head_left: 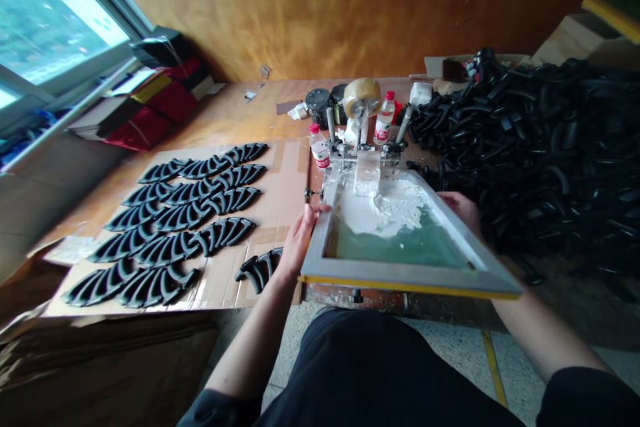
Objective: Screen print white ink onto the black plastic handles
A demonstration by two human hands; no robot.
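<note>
A screen printing frame point(415, 278) with grey sides and a green mesh point(400, 247) is in front of me, its near edge raised towards my body. White ink point(385, 217) lies thickly over the far half of the mesh, with a whitened block-like squeegee point(367, 173) at its back. My left hand point(299, 238) is closed at the frame's left side, a finger touching the rim. At the right side my right hand point(463, 210) is closed against the edge, its fingers partly hidden. Clamps point(367, 149) stand behind the frame. What lies beneath it is hidden.
Rows of black curved parts point(185, 233) lie on cardboard point(280, 193) at the left, one group near my left wrist. A large heap of similar parts point(550, 147) fills the right. Red-capped bottles point(320, 147), black tubs point(319, 105) and a tape roll point(362, 95) stand behind.
</note>
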